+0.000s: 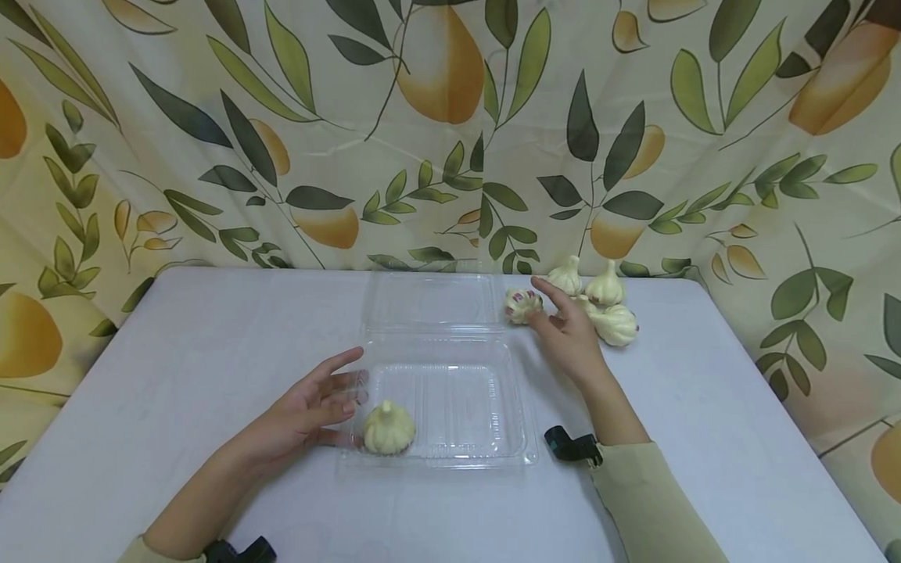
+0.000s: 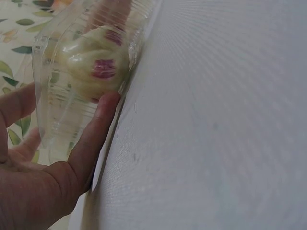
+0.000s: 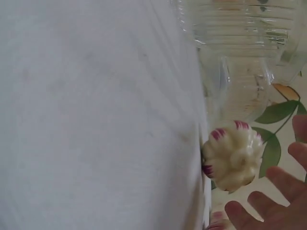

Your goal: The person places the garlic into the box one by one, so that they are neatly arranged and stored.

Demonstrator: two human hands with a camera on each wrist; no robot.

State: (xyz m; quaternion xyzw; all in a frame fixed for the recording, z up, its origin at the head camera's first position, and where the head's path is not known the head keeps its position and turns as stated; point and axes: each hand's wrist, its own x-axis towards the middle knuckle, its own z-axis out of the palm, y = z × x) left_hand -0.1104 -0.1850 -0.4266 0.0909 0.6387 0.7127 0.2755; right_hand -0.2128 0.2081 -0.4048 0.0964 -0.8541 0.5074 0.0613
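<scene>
A clear plastic clamshell box (image 1: 450, 461) lies with its lid (image 1: 432, 301) folded back. One garlic bulb (image 1: 389, 428) sits upright in its near left corner; purple marks show on it through the plastic in the left wrist view. My left hand (image 1: 303, 414) is at the box's left wall, fingers loosely extended and spread along it. Beyond the box on the right, my right hand (image 1: 573, 340) hovers beside a purple-streaked garlic bulb (image 3: 233, 155). Its fingers (image 3: 261, 203) are spread, with a gap between them and the bulb in the right wrist view.
Several more garlic bulbs (image 1: 616, 324) cluster at the table's far right, partly behind my right hand. A white cloth covers the table (image 1: 176, 375). Behind its far edge hangs a leaf-and-fruit patterned curtain (image 1: 436, 203). Black wrist cameras (image 1: 570, 446) are on both wrists.
</scene>
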